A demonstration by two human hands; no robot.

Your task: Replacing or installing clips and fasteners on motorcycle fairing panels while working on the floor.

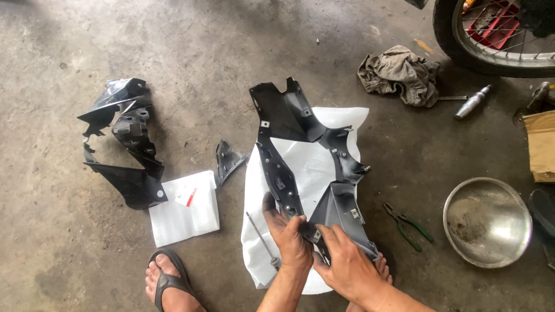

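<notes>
Both your left hand (pixel 287 234) and right hand (pixel 345 263) are clenched on the near end of the black plastic fairing panel (pixel 300 156), which lies just ahead of them on white foam sheet (pixel 312 164), so grip evenly and avoid twisting its thin tabs.

stained grey concrete floor (pixel 324 40) in daylight.
</notes>
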